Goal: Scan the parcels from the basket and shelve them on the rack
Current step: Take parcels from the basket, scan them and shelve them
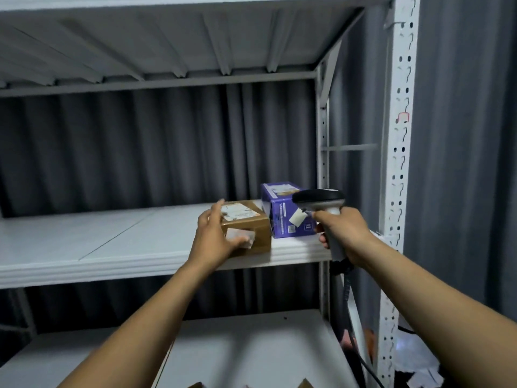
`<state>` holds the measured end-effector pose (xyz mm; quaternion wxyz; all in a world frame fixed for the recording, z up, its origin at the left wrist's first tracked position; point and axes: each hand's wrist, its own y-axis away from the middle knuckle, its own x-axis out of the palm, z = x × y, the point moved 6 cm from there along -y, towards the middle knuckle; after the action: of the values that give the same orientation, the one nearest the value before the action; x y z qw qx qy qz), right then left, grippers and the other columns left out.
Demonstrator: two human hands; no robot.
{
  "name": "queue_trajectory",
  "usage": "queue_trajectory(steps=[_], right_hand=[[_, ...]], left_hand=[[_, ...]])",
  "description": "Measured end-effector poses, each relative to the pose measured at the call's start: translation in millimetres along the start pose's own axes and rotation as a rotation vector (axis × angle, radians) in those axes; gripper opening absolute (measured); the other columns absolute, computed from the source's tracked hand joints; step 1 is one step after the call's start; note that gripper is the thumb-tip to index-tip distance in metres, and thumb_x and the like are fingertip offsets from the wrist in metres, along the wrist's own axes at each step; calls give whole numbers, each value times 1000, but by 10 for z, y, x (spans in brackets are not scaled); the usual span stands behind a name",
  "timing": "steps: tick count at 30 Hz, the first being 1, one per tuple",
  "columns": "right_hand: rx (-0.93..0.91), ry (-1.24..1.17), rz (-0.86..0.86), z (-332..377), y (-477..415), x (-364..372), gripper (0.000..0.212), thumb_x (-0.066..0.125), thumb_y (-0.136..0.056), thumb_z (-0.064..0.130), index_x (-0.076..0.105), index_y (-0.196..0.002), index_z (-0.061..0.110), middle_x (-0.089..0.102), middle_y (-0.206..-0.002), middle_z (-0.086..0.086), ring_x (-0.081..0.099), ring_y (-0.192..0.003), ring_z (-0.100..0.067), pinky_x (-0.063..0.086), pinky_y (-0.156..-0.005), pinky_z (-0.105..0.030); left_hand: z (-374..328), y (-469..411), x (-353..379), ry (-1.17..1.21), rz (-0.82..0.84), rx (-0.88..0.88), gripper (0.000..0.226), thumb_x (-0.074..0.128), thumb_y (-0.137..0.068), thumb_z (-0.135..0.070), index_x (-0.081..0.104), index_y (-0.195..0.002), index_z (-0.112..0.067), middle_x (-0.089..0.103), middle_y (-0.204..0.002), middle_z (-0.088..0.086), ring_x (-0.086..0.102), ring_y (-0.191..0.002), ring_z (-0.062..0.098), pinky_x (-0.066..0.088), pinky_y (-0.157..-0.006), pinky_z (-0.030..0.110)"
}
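Brown cardboard parcel (253, 233) is sitting on the rack's middle shelf (112, 242), the left hand (214, 236) gripping its near corner; at its 3 o'clock, the right hand (347, 233) is clutching the scanner (319, 198) before a purple box (275, 217).

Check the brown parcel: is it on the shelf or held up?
On the shelf: the brown parcel lies flat on the middle shelf, left hand holding it.

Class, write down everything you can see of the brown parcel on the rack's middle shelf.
The brown parcel is a small closed cardboard box lying flat near the front edge of the white shelf. A white printed label sits on top, a paler one on the front. The left hand grips its left end, thumb on the front label. A purple box stands close on its right; contact is unclear.
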<state>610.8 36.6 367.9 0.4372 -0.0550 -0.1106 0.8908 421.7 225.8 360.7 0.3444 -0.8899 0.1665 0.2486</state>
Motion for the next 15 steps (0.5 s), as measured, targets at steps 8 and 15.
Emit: queue_trajectory(steps=[8, 15], right_hand=[[-27, 101, -36, -67, -454, 78, 15, 67, -84, 17, 63, -76, 5, 59, -57, -8, 50, -45, -21, 42, -48, -29], [-42, 172, -75, -202, -632, 78, 15, 67, -83, 19, 62, -79, 6, 63, -65, -10, 52, -44, -21, 43, -48, -28]], left_hand=[[-42, -480, 222, -387, -52, 105, 57, 70, -85, -30, 51, -138, -19, 45, -141, 3, 37, -130, 25, 36, -105, 33], [47, -864, 549, -446, -6, 96, 53, 62, -90, -21, 47, -140, -16, 43, -144, 8, 35, -133, 27, 37, -106, 37]])
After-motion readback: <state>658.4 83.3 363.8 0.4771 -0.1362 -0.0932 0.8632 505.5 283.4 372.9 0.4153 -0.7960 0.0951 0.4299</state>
